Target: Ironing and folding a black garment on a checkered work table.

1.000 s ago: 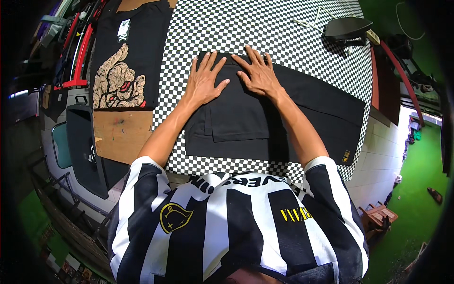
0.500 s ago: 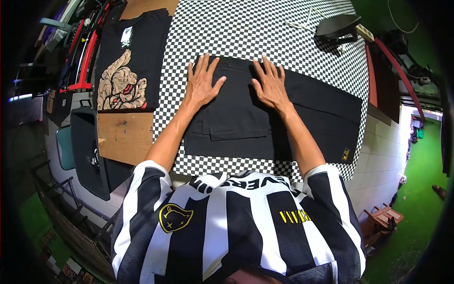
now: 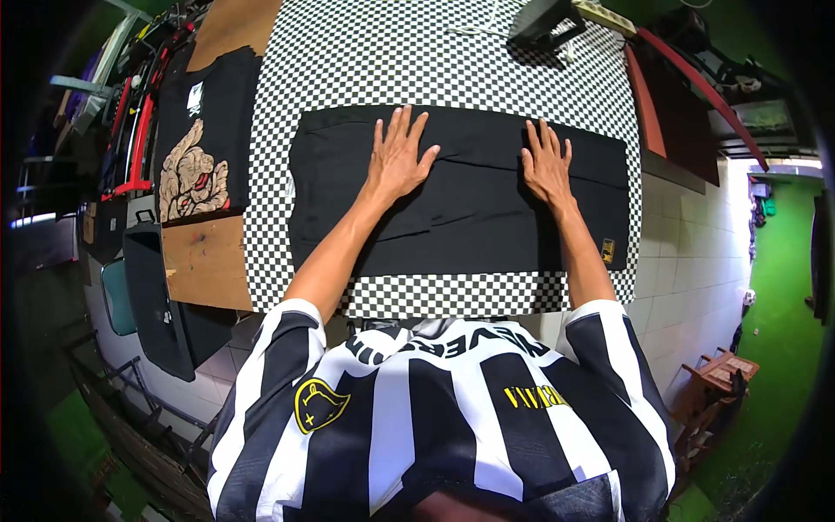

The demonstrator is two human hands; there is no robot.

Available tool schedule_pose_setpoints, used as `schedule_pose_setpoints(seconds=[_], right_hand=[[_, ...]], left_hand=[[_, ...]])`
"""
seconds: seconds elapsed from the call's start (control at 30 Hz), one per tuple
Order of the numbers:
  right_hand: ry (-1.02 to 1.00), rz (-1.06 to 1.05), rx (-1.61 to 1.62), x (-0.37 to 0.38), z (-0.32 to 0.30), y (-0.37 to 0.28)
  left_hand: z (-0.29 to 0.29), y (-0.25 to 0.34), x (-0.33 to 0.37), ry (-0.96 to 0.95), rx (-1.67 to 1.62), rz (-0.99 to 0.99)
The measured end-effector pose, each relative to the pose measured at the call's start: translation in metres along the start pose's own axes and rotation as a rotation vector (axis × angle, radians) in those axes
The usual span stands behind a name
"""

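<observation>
A long black folded garment lies flat across a black-and-white checkered table top. My left hand rests palm down on its upper part, left of the middle, with fingers stretched out. Farther right, my right hand lies spread on the same cloth, closer to the garment's right end. Both hands press on the fabric and hold nothing. A shallow crease runs between them, and another fold line shows below my left hand. A small gold-and-black label is at the lower right corner of the garment.
Left of the checkered surface, a folded black T-shirt with a tan print lies on a wooden board. A black clothes iron stands at the far right, beside a power strip. A dark bin is at lower left.
Both hands have slid rightward along the garment, the right one nearer its right end. The raised folded layer between them now looks flatter. The whole view has shifted somewhat.
</observation>
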State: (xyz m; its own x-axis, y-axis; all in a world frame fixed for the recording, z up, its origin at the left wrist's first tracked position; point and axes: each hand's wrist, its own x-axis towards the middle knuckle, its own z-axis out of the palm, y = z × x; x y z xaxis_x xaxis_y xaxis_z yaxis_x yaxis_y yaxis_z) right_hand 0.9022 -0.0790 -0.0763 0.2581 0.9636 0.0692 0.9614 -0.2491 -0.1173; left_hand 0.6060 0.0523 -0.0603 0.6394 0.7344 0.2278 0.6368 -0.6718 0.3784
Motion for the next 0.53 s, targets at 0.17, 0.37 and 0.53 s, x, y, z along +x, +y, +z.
schedule_pose_setpoints(seconds=[0.17,0.37,0.53], right_hand=[[-0.059,0.005,-0.034,-0.001,-0.001,0.038],[-0.099,0.009,-0.049,-0.003,-0.004,0.069],[-0.132,0.024,0.015,0.008,-0.005,0.083]], left_hand=[[0.026,0.005,0.020,-0.070,0.056,-0.025],[0.024,-0.019,0.012,-0.106,0.118,-0.082],[0.018,-0.019,0.014,-0.140,0.077,-0.229]])
